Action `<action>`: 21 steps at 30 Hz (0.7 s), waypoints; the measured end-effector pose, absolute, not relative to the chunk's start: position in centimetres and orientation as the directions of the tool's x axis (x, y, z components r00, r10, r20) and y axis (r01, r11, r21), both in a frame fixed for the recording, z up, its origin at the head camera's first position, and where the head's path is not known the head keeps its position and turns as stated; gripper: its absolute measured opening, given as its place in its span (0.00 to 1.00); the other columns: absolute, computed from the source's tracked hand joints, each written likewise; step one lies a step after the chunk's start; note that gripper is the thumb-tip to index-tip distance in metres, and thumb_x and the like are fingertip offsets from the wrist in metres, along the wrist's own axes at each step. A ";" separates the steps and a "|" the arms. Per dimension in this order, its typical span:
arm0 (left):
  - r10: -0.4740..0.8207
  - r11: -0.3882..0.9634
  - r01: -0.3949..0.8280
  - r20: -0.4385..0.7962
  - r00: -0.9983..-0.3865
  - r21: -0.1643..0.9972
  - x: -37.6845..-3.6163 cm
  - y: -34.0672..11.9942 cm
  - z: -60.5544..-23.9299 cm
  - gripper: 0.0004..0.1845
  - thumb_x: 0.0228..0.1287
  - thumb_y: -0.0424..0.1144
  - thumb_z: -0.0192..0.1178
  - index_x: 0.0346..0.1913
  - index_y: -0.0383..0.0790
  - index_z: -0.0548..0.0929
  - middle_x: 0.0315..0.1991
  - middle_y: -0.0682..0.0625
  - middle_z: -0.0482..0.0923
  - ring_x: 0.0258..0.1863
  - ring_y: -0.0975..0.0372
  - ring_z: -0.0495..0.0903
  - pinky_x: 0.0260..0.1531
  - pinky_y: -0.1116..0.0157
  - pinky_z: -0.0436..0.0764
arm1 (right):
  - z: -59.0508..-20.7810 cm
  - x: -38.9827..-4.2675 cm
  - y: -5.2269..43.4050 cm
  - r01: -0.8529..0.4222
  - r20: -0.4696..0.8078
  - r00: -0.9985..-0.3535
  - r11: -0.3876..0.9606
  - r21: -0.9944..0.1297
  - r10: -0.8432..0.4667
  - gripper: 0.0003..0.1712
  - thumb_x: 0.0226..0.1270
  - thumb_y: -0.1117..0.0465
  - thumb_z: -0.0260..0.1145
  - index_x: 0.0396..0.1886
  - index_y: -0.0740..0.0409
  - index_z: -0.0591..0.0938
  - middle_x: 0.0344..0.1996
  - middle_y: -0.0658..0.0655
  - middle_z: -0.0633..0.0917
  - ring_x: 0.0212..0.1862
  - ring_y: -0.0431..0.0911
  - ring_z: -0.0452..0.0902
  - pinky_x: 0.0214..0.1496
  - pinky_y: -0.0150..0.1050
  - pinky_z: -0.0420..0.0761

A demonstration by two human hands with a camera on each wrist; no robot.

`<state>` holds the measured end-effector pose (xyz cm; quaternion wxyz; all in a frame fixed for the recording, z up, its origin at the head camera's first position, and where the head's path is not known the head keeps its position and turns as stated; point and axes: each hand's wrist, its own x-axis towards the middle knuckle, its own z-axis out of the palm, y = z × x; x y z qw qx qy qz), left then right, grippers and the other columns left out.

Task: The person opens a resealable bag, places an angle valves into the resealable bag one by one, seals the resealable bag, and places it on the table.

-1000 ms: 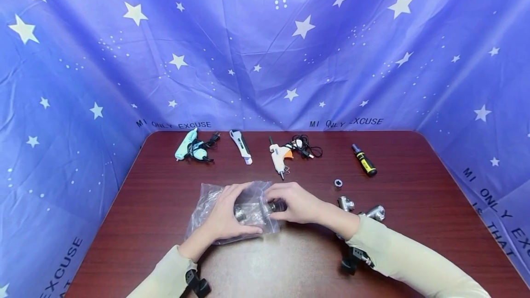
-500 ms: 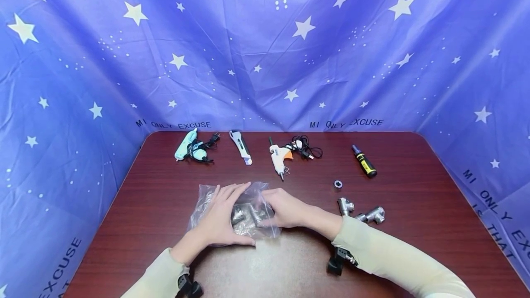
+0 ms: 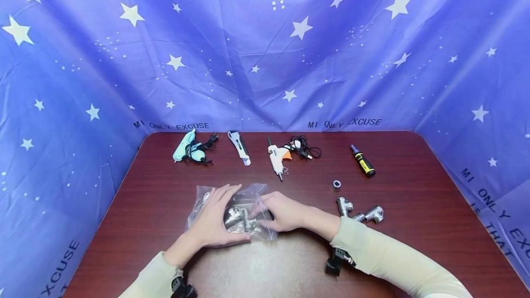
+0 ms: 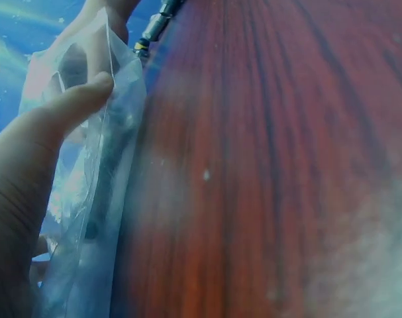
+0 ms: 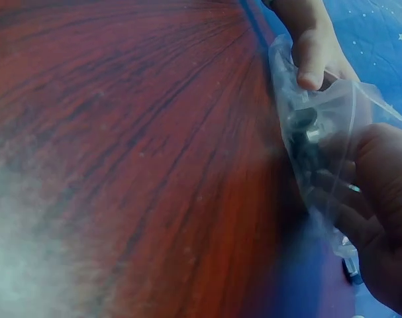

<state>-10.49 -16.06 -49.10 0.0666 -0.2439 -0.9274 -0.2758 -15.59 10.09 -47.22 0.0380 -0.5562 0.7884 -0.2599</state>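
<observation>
left hand (image 3: 215,222) flat on plastic bag (image 3: 252,194) | right hand (image 3: 283,213) pinching bag | backdrop (image 3: 265,59): "MI ONLY EXCUSE"

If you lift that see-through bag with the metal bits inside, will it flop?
Probably yes: the plastic bag looks thin and crinkled, so it should sag. The metal pipe pieces inside likely make it heavy and may slide together. Its shiny film might feel slippery.

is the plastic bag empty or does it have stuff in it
Not empty. Metal pipe fittings show through the clear plastic bag, which lies flat on the table between the left hand and right hand.
</observation>
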 end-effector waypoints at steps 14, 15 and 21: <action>0.386 0.732 0.485 0.295 -0.874 0.479 -9.8 -16.4 -49.5 0.67 0.35 0.70 0.83 0.79 0.42 0.69 0.72 0.46 0.76 0.72 0.50 0.76 0.77 0.38 0.67 | -46.7 -15.1 10.5 -0.855 0.136 -0.306 0.209 -0.474 -0.942 0.29 0.72 0.74 0.57 0.67 0.49 0.85 0.65 0.48 0.87 0.67 0.42 0.82 0.77 0.40 0.76; 0.388 0.727 0.489 0.299 -0.872 0.482 -9.8 -16.4 -49.5 0.66 0.36 0.70 0.83 0.79 0.42 0.69 0.72 0.45 0.77 0.72 0.49 0.76 0.77 0.37 0.67 | -46.4 -15.1 10.7 -0.856 0.143 -0.306 0.207 -0.474 -0.941 0.29 0.72 0.74 0.58 0.67 0.50 0.85 0.64 0.49 0.88 0.66 0.43 0.82 0.76 0.40 0.77; 0.399 0.717 0.500 0.303 -0.865 0.485 -9.8 -16.3 -49.7 0.64 0.39 0.68 0.82 0.79 0.42 0.70 0.73 0.44 0.77 0.72 0.48 0.76 0.77 0.35 0.66 | -44.8 -15.8 14.2 -0.855 0.233 -0.357 0.216 -0.472 -0.905 0.16 0.72 0.68 0.67 0.57 0.56 0.89 0.54 0.52 0.91 0.56 0.43 0.88 0.64 0.36 0.85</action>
